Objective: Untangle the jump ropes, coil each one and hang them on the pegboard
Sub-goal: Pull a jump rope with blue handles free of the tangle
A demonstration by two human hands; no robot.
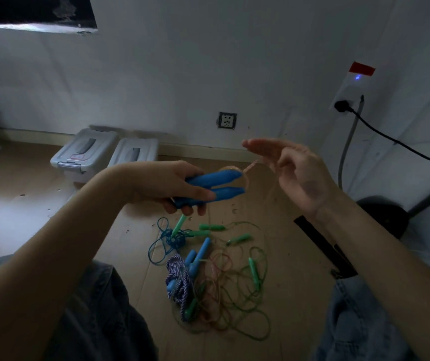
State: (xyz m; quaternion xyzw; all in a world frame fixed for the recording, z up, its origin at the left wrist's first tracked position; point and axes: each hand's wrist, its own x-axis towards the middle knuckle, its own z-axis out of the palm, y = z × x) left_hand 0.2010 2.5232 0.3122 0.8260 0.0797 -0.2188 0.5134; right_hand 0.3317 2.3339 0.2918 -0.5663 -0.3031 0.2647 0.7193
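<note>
Dim room, cardboard floor (pixel 135 246). Left hand (pixel 172 186) clamping paired blue handles (pixel 216 187), anchoring coil; right hand (pixel 294 173), fingers apart, guiding pink cord (pixel 250 166) round. Tangled pile (pixel 216 277) waiting below.

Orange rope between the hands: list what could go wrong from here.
1. The orange rope looks thin and runs loosely past the open right hand; it may slip and undo the coil.
2. The left hand grips both blue handles; if the rope's slack trails down, it could snag the tangled pile on the floor.
</note>
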